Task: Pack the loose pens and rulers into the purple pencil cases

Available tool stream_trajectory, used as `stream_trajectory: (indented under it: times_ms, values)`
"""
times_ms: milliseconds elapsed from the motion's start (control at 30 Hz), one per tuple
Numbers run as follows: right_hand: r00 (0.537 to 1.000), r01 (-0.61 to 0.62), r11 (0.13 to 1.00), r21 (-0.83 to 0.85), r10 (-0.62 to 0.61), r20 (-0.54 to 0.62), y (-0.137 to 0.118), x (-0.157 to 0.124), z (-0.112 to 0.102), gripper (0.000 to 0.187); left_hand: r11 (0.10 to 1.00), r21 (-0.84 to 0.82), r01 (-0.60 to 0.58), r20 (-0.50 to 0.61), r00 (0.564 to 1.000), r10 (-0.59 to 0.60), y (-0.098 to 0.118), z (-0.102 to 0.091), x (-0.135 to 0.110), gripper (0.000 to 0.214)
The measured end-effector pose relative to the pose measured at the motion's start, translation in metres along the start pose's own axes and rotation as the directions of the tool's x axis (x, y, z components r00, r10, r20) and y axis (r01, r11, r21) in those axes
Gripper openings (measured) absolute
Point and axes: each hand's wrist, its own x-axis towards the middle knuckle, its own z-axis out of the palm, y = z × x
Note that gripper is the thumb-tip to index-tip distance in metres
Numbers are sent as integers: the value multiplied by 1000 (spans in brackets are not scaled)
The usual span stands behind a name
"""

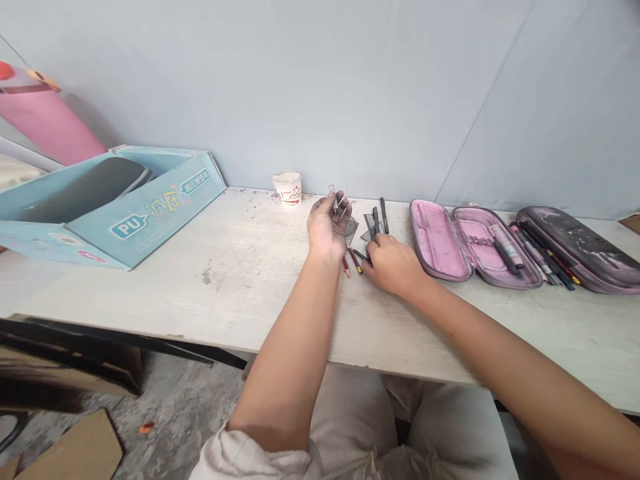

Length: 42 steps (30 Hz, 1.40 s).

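Palm up, my left hand (329,227) is raised a little over the table, fingers curled around a small clear tube-like object (331,189); its exact kind is unclear. My right hand (393,261) rests palm down on the table, its fingers bent over a cluster of stationery. What those fingertips grip is hidden. Dark pens (375,219) and grey see-through rulers (367,232) lie just beyond it. Between the hands are a dark red pencil (355,261) and another reddish pencil (346,267). One more black pen (383,215) lies farther back.
To the right, a pink-lined pencil case (440,245) lies open, with pens inside. Beside it are several loose pens (555,257) and a closed dark case (583,243). A paper cup (288,188) stands near the wall. A light-blue box (150,213) occupies the table's left.
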Motion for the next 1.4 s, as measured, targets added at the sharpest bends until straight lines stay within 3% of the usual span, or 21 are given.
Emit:
stream_trajectory:
  times_ms: [100,200,300,400,567,700,767,833,967,1033,1200,1400]
  values:
    - [995,-86,994,64,89,-41,9,-1,-3,25,991,136,-17,77,997,6,-6,0,-3,12]
    - [960,-171,954,248,217,-174,30,-4,-7,26,932,357,-59,188,982,-10,-14,2,-10,10]
    - [878,-94,866,491,305,-369,52,-9,-11,27,832,541,-121,299,953,-55,-24,5,-17,13]
    - [815,-9,819,574,338,-470,65,-14,-12,26,751,637,-172,376,920,-108,-35,6,-21,12]
    - [879,22,884,466,205,-430,75,-24,-10,23,652,717,-247,440,886,-148,-46,0,-18,13]
    - [915,44,941,335,96,-391,86,-27,-12,26,436,778,-452,549,827,-122,-49,-4,-17,13]
    - [925,43,948,315,82,-372,89,-25,-16,25,372,766,-523,601,788,-130,-50,-2,-20,15]
    - [912,30,930,367,125,-391,89,-21,-21,24,406,756,-514,611,777,-154,-52,1,-25,18]
    - [851,-1,850,527,278,-446,75,-10,-24,29,613,712,-343,555,809,-192,-54,7,-30,21]
    - [849,4,829,559,293,-440,64,-5,-19,36,672,678,-300,530,832,-164,-53,8,-30,20]
    - [877,38,836,547,235,-420,40,10,-10,50,599,675,-430,502,863,54,-48,5,-27,20]
    - [907,31,857,515,193,-375,34,9,-20,52,734,598,-322,376,922,98,-40,6,-19,16]
